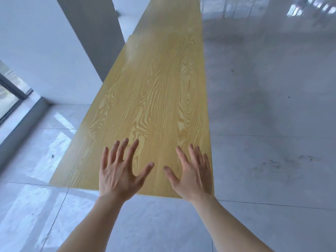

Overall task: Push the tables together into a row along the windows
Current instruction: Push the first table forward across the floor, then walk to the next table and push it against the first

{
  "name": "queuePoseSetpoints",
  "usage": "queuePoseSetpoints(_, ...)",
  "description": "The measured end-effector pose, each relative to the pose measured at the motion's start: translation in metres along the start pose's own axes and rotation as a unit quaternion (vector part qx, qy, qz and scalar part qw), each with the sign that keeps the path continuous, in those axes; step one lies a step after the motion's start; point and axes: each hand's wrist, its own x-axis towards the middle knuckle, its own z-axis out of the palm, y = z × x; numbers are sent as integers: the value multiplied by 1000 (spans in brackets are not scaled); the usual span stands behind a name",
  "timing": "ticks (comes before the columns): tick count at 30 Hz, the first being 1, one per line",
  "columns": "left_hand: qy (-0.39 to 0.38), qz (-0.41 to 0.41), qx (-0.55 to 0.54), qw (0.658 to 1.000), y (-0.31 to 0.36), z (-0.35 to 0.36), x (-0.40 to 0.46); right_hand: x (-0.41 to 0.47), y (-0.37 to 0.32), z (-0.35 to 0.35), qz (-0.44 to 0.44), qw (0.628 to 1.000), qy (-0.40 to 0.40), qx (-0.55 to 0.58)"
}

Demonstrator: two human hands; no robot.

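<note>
A long yellow wooden worktop runs away from the person across a shiny grey tiled floor. Farther off, a faint line crosses the wood (it may be where a second worktop meets the first, but it is too blurry to be sure). On the left side stands a white pillar, and beside it, low at the edge, is a window with a dark frame.

Both hands are over the near end of the worktop. The left hand has its fingers spread wide and straight, holding nothing. The right hand is spread the same way, near the right corner of the wood, and holds nothing too. I cannot tell if the palms touch the wood or float just above it.
</note>
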Motion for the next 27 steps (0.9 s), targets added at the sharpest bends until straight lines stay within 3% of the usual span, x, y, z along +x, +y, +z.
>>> queuePoseSetpoints(7, 15, 29, -24, 999, 131, -69, 39, 7, 94, -149, 23, 999, -23, -12)
queuePoseSetpoints(16, 17, 106, -84, 991, 294, -105, 126, 42, 201, -308, 96, 995, 25, -18)
queuePoseSetpoints(27, 12, 116, -119, 986, 457, -92, 322, 199, 339, -458, 116, 991, 19, -60)
